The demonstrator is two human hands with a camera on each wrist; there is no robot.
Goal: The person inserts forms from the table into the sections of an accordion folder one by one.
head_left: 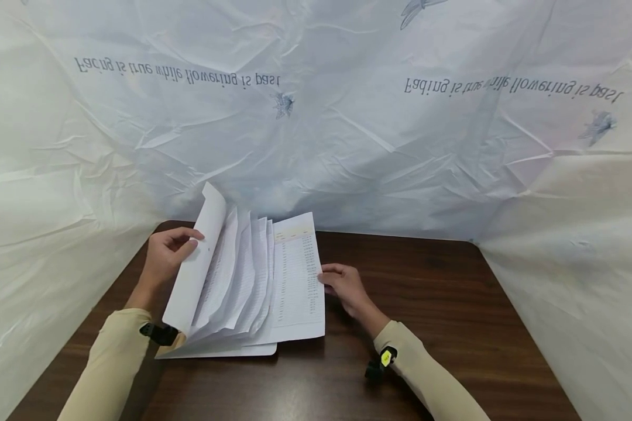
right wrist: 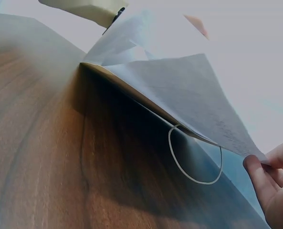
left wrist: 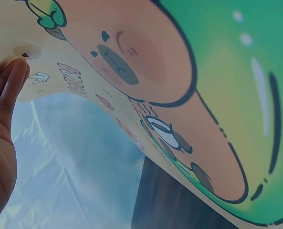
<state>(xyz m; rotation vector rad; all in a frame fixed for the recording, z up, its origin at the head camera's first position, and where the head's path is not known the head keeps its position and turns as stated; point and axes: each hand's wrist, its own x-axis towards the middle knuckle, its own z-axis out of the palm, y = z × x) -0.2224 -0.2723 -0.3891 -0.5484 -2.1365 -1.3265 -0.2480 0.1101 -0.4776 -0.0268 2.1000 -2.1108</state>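
An accordion-style document folder lies open at the table's left in the head view, with several wavy white sheets [head_left: 235, 292] standing in it. My left hand [head_left: 168, 254] holds its raised, curled cover [head_left: 193, 286]. The left wrist view shows the cover's outer side, printed with a cartoon bear [left wrist: 131, 52] and green shapes; fingertips lie beside a small eyelet [left wrist: 26, 54]. My right hand [head_left: 346, 286] pinches the right edge of a printed sheet [head_left: 297, 280] with a yellowish heading. In the right wrist view, a thin elastic loop [right wrist: 196, 182] hangs beneath the folder's edge.
The folder rests on a dark brown wooden table [head_left: 411, 292]. Wrinkled white sheeting [head_left: 347, 146] with printed lettering rises behind the table and along both sides. A dark band with a small device [head_left: 381, 362] sits on the right wrist.
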